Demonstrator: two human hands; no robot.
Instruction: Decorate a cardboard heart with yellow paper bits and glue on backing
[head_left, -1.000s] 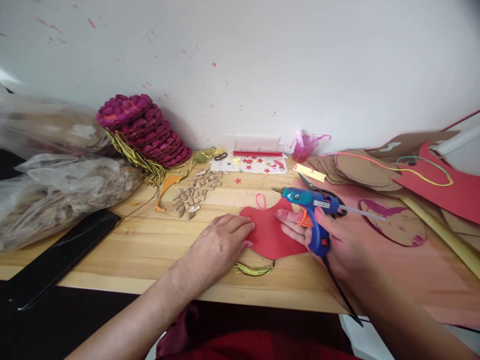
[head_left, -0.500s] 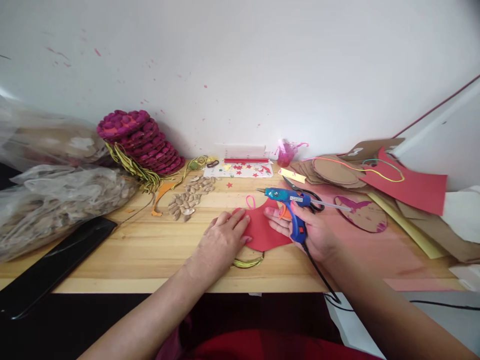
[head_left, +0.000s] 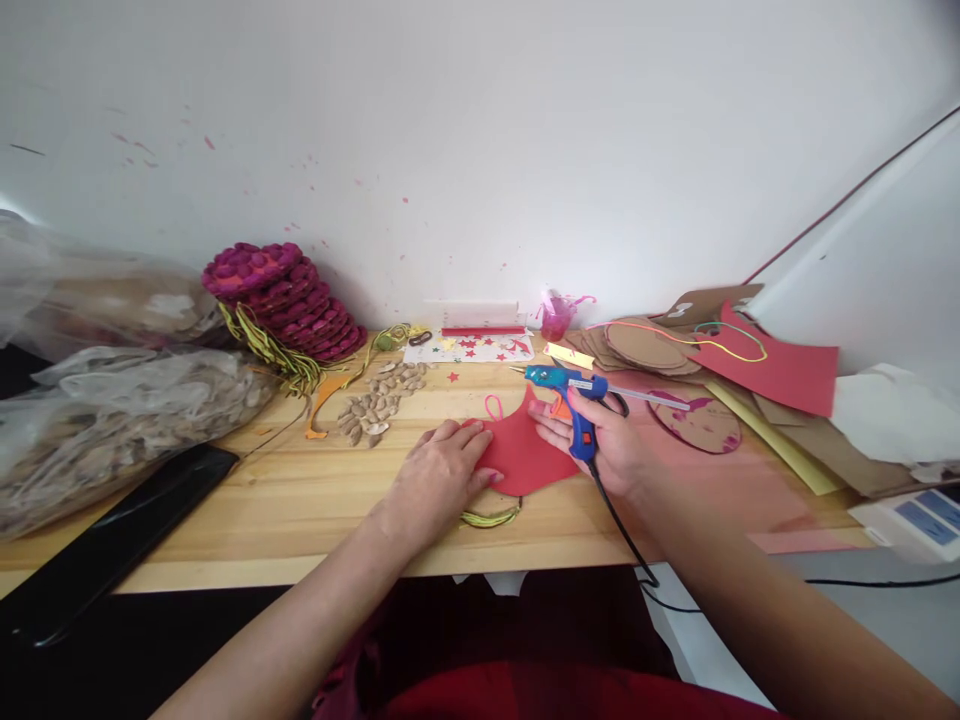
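A red paper piece [head_left: 521, 458] lies on the wooden table, with a pink loop [head_left: 493, 407] at its top and a yellow-green tassel [head_left: 491, 517] under its lower edge. My left hand [head_left: 442, 470] rests flat on its left side, fingers out. In my right hand [head_left: 611, 440] is a blue glue gun [head_left: 574, 400], its nozzle pointing left and a clear glue stick out of its back. The fingertips of that hand are near the paper's right side. Scissors behind the glue gun are mostly hidden.
Pistachio-like shells [head_left: 373, 408] and a stack of magenta discs [head_left: 289, 295] are on the left, beside a plastic bag [head_left: 127, 420] and a black tray [head_left: 120, 540]. Star cutouts [head_left: 470, 348] lie at the back. Cardboard ovals [head_left: 649, 347] and red paper [head_left: 787, 365] sit on the right.
The view has shifted slightly, so the right-side items appear further left. The glue gun still points left above the red paper, and my left hand stays on it.
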